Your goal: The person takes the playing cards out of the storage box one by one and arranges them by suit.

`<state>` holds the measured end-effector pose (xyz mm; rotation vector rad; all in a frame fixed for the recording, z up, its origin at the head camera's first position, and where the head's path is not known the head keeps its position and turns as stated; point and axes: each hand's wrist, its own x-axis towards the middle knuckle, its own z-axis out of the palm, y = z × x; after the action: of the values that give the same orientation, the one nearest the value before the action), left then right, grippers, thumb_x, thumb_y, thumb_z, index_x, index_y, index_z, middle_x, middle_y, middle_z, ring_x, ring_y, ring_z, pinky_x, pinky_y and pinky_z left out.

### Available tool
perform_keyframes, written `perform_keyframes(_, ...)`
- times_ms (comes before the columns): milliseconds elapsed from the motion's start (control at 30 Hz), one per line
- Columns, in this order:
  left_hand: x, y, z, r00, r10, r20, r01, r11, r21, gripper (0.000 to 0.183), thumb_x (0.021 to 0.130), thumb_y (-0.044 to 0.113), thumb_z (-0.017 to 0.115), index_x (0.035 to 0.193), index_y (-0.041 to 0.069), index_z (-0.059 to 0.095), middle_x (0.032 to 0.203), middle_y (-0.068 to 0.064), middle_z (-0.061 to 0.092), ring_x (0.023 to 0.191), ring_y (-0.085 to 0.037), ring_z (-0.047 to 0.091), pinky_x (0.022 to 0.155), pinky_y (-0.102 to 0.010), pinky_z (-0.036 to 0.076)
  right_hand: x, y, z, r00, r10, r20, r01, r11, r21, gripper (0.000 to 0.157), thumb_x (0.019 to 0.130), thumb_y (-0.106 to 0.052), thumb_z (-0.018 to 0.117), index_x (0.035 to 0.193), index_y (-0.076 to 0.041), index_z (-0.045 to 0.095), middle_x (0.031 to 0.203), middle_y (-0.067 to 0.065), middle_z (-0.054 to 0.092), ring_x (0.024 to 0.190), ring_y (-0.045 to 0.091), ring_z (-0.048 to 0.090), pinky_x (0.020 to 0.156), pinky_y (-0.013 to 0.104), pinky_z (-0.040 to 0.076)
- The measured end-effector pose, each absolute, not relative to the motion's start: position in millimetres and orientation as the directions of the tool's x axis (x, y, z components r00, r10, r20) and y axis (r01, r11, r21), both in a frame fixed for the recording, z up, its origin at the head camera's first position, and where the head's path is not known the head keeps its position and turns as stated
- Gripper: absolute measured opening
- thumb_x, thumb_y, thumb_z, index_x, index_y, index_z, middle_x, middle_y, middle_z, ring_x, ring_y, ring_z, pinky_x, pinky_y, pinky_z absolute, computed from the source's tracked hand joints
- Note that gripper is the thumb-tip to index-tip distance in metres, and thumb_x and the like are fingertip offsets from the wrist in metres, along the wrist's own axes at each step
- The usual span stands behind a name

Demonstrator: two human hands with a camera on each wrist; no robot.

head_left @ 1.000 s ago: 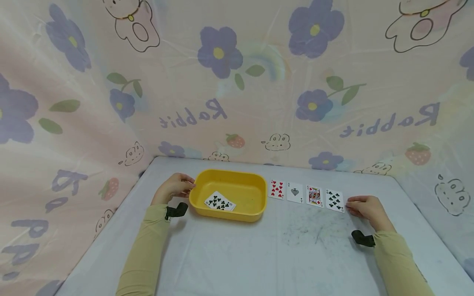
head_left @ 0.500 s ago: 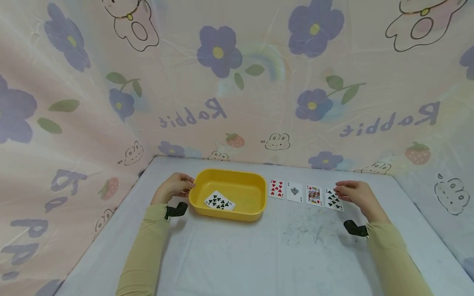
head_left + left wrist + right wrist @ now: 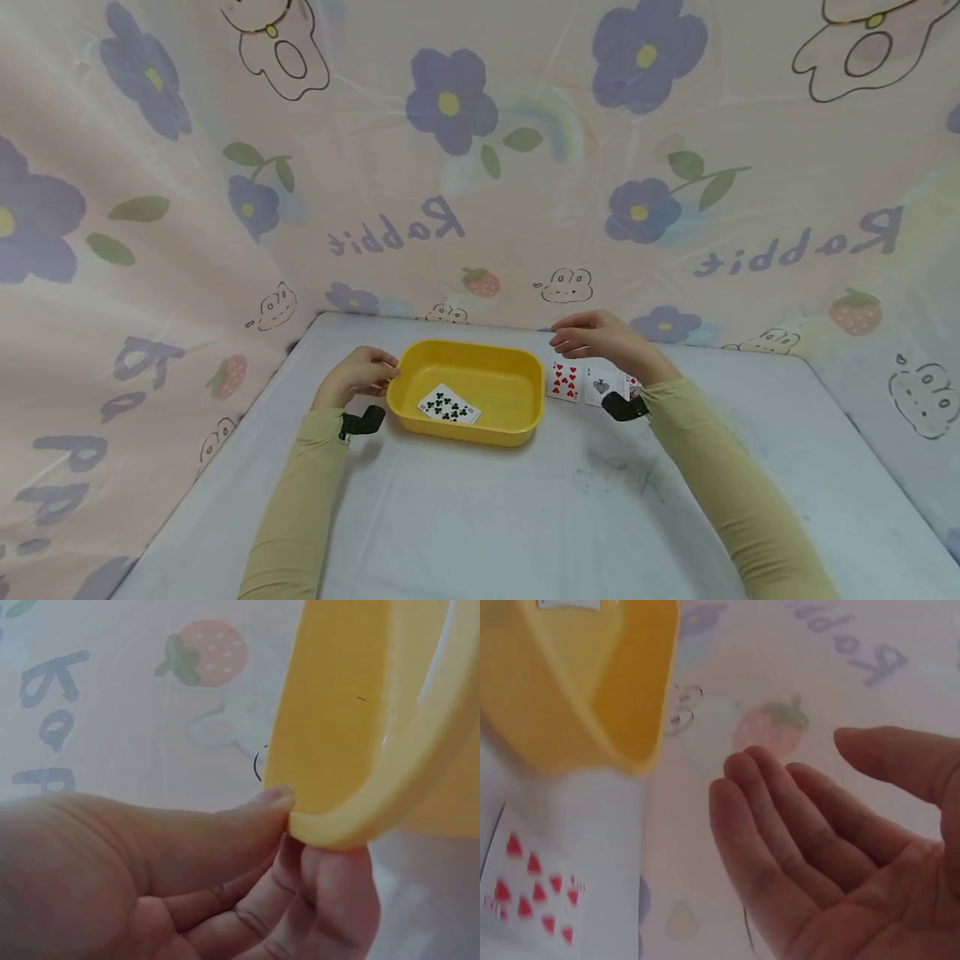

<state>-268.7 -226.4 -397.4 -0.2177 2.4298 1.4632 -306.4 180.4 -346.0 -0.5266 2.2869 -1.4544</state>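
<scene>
My left hand (image 3: pixel 352 377) pinches the left rim of a yellow plastic tub (image 3: pixel 517 429), thumb on one side and fingers on the other, as the left wrist view shows. Inside the tub lies a clubs playing card (image 3: pixel 448 405), overlapping at least one more card. My right hand (image 3: pixel 603 340) hovers above the card row, just right of the tub, with loosely extended fingers and nothing in them. Below it are a hearts card (image 3: pixel 564 382) and the ace of spades (image 3: pixel 600 385). A face card (image 3: pixel 633 383) is mostly hidden by the right wrist.
A white cloth covers the table (image 3: pixel 465 517), with dark smudges (image 3: pixel 618 471) right of centre. Behind and at the sides hangs a patterned curtain (image 3: pixel 525 200) with flowers and rabbits. Each wrist wears a black camera mount (image 3: pixel 364 421).
My right hand has moved left, from the clubs card at the row's right end to above the hearts card beside the tub. The left hand stays on the tub rim.
</scene>
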Motion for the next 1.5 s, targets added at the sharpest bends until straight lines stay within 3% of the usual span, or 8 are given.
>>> perform_keyframes(167,-269,-228,-400,-0.942,0.018,-0.336,-0.29,0.459,0.839,0.027,0.095,0.011,0.06,0.117,-0.005,0.056,0.102,-0.022,0.061,0.075,-0.022,0.06,0.067,-0.03,0.056,-318,131,-349,-0.795,-0.57,-0.207,-0.064,0.419,-0.906,0.035,0.098,-0.018,0.056,0.126,0.004,0.056,0.115,0.02,0.064,0.11,0.039,0.058,0.09,0.044,0.05)
perform_keyframes(467,-268,-230,-402,-0.946,0.016,-0.324,-0.281,0.462,0.842,0.027,0.095,0.012,0.06,0.116,-0.005,0.056,0.1,-0.02,0.061,0.074,-0.021,0.059,0.066,-0.029,0.055,-328,72,-374,-0.688,-0.628,-0.363,0.053,0.456,-0.888,0.044,0.096,-0.021,0.058,0.127,0.01,0.053,0.121,0.027,0.059,0.113,0.04,0.056,0.094,0.046,0.046)
perform_keyframes(667,-268,-229,-403,-0.945,0.005,-0.327,-0.288,0.46,0.84,0.026,0.095,0.012,0.06,0.115,-0.005,0.056,0.1,-0.02,0.061,0.075,-0.021,0.059,0.066,-0.03,0.055,-324,51,-388,-0.667,-0.608,-0.432,0.098,0.502,-0.859,0.043,0.093,-0.027,0.063,0.12,0.004,0.051,0.116,0.023,0.062,0.108,0.036,0.059,0.094,0.045,0.047)
perform_keyframes(1133,-271,-228,-405,-0.948,0.003,-0.319,-0.281,0.469,0.838,0.025,0.095,0.012,0.06,0.113,-0.004,0.057,0.099,-0.018,0.061,0.079,-0.023,0.059,0.069,-0.031,0.056,-323,17,-403,-0.596,-0.648,-0.474,0.007,0.587,-0.81,0.035,0.092,-0.024,0.064,0.113,0.003,0.064,0.104,0.021,0.067,0.087,0.03,0.065,0.078,0.038,0.055)
perform_keyframes(1400,-270,-227,-402,-0.945,-0.003,-0.328,-0.291,0.47,0.833,0.024,0.094,0.011,0.061,0.112,-0.005,0.057,0.098,-0.019,0.061,0.077,-0.023,0.059,0.066,-0.03,0.055,-318,9,-402,-0.571,-0.641,-0.513,-0.098,0.674,-0.732,0.014,0.086,-0.014,0.072,0.096,-0.006,0.07,0.08,0.005,0.063,0.072,0.017,0.054,0.074,0.033,0.051)
perform_keyframes(1500,-270,-227,-402,-0.945,-0.01,-0.326,-0.291,0.475,0.831,0.025,0.094,0.011,0.061,0.113,-0.004,0.057,0.096,-0.019,0.062,0.076,-0.022,0.059,0.065,-0.029,0.055,-318,10,-401,-0.58,-0.625,-0.523,-0.117,0.699,-0.706,0.014,0.084,-0.008,0.072,0.097,-0.006,0.068,0.076,0.003,0.06,0.069,0.015,0.053,0.071,0.03,0.05)
